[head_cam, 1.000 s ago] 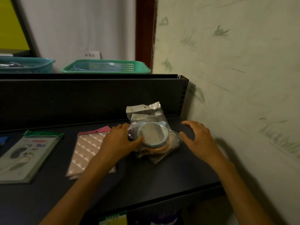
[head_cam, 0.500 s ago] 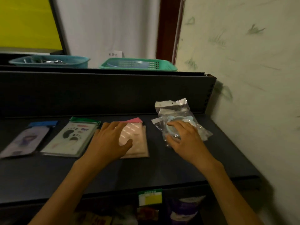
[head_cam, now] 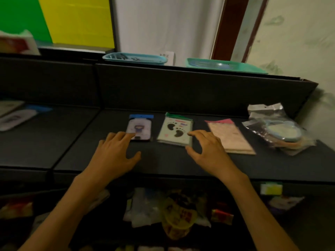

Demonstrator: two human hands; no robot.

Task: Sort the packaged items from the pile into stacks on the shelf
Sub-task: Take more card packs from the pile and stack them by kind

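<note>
— What's on the black shelf (head_cam: 181, 160), taking the footprint pack (head_cam: 175, 130) as the marker?

— Item one: footprint pack, green header, lying flat mid-shelf. Item two: blue-topped pack (head_cam: 140, 128), just left of it. Item three: pink-topped stack (head_cam: 229, 135), just right of it. Item four: clear bags holding a blue-rimmed round mirror (head_cam: 279, 131), further right, by the wall. Item five: more packs (head_cam: 16, 115), well left of it, blurred.

— And the hands?

— Left hand (head_cam: 113, 153): fingers spread, palm down, holding nothing, fingertips at the blue-topped pack's near edge. Right hand (head_cam: 210, 149): open and curved, holding nothing, fingertips at the footprint pack's right near corner.

— Behind it?

— A blue basket (head_cam: 135, 58) and a green basket (head_cam: 224, 65) on the ledge above.
</note>
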